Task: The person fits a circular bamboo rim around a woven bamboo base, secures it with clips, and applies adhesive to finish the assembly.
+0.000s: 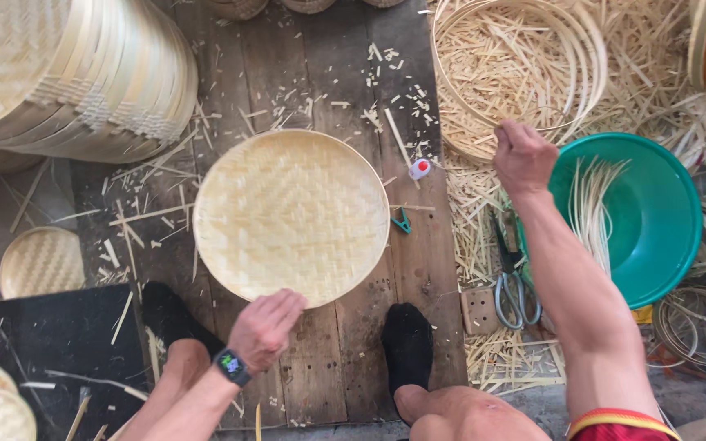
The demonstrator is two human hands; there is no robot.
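Observation:
A round woven bamboo tray lies flat on dark wooden boards between my feet. My left hand, with a watch on the wrist, rests on the tray's near rim and grips it. My right hand is raised to the right of the tray, fingers closed around what looks like a thin bamboo strip, above the left edge of a green plastic basin that holds pale bamboo strips.
A tall stack of woven trays stands at top left. Bamboo hoops and scraps pile up at top right. Scissors, a green clip and a small glue bottle lie beside the tray. A small tray is left.

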